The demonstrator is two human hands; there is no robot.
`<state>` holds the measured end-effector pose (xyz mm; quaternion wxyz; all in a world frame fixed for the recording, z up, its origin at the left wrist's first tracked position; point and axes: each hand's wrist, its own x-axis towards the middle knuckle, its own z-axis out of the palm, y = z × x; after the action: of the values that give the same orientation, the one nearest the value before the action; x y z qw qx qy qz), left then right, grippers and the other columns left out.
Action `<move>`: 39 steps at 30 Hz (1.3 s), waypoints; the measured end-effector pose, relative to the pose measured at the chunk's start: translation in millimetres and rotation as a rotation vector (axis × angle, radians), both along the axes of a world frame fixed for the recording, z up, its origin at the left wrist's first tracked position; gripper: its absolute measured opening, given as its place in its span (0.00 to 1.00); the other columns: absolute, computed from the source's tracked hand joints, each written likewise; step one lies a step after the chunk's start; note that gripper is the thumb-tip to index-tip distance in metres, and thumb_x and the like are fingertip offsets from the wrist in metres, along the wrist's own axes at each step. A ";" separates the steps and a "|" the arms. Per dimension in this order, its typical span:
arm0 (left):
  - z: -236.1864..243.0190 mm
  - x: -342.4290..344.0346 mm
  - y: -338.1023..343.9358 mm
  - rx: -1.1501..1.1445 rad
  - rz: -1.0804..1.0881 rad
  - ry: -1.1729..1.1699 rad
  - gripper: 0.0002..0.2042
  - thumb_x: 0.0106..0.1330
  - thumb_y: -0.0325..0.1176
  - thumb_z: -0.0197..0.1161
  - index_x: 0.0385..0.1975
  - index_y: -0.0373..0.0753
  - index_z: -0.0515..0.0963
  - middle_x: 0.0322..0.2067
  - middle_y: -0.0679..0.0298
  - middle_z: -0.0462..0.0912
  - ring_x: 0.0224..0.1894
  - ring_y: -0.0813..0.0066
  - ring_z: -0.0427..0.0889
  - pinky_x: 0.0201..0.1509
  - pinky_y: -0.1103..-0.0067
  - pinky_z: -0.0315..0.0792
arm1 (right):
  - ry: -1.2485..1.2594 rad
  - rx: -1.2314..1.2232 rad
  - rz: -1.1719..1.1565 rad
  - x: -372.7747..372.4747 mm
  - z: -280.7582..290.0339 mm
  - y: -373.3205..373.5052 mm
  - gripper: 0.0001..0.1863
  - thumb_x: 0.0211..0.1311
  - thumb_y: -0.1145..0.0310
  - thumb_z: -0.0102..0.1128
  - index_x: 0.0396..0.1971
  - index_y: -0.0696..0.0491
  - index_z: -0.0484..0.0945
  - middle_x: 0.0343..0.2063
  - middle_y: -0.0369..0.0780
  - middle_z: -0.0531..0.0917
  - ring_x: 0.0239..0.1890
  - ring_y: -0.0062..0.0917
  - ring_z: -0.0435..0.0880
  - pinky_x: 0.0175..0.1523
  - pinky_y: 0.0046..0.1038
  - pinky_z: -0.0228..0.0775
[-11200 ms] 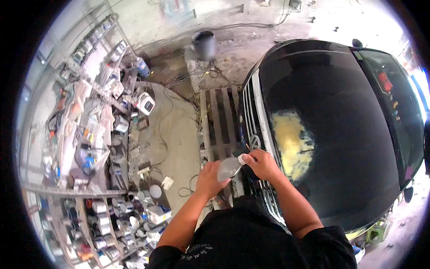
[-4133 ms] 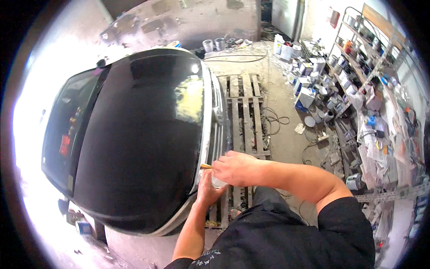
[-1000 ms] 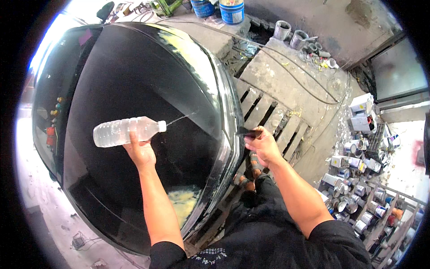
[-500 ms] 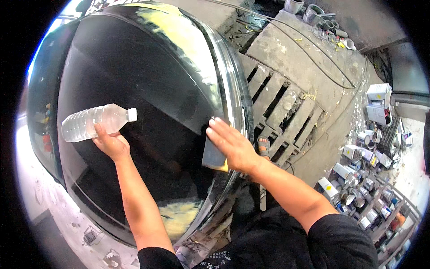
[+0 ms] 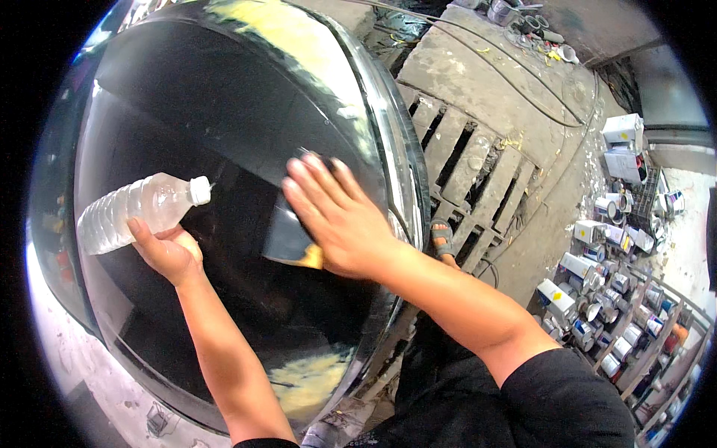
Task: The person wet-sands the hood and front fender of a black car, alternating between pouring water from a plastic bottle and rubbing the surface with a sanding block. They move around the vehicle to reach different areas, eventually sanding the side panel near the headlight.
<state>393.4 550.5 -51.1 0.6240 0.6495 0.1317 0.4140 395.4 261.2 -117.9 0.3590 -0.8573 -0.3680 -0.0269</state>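
Observation:
My left hand (image 5: 166, 250) is closed round a clear plastic bottle (image 5: 116, 216) with a white cap, held on its side above the black car hood (image 5: 202, 134). My right hand (image 5: 340, 224) lies with fingers stretched over a dark flat pad (image 5: 287, 243) with a yellow corner, holding it against the hood; the pad is partly hidden under the fingers and blurred. Pale yellow patches mark the hood along its upper right edge (image 5: 291, 52) and near my forearms (image 5: 306, 377).
To the right of the car are a slatted pallet (image 5: 478, 168), hoses (image 5: 523, 93) across the concrete floor and piles of cans (image 5: 620, 284) by a metal rack (image 5: 657, 351). The windscreen (image 5: 56, 187) is at the far left. My sandaled foot shows beside the bumper.
Earlier both hands were together at the bottle. A second ago a thin stream left the bottle. Since then the bottle has shifted left, and my right hand brought the pad leftward onto the hood.

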 end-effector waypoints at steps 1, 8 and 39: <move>-1.0 -2.5 1.2 0.015 0.014 0.008 0.33 0.69 0.53 0.61 0.64 0.34 0.64 0.57 0.53 0.76 0.59 0.59 0.77 0.67 0.62 0.69 | 0.006 -0.043 0.005 -15.2 -7.6 -16.2 0.36 0.58 0.66 0.47 0.68 0.64 0.62 0.72 0.56 0.60 0.77 0.46 0.54 0.78 0.49 0.41; 0.7 2.6 -4.2 0.064 -0.041 0.014 0.31 0.70 0.51 0.60 0.64 0.34 0.65 0.54 0.54 0.77 0.58 0.60 0.79 0.64 0.63 0.73 | 0.097 -0.029 -0.060 -36.1 -19.5 -34.1 0.43 0.51 0.72 0.52 0.71 0.65 0.56 0.74 0.57 0.53 0.78 0.48 0.46 0.79 0.49 0.35; -1.1 3.2 5.5 0.016 -0.112 0.135 0.33 0.70 0.56 0.59 0.64 0.34 0.65 0.56 0.54 0.76 0.59 0.59 0.77 0.66 0.64 0.69 | 0.043 0.119 -0.198 6.7 -4.7 9.3 0.38 0.56 0.67 0.48 0.67 0.68 0.60 0.72 0.59 0.57 0.76 0.50 0.52 0.79 0.49 0.37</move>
<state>396.6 556.0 -52.1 0.6305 0.6873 0.1338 0.3348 402.1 270.5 -122.6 0.4126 -0.8670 -0.2714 -0.0659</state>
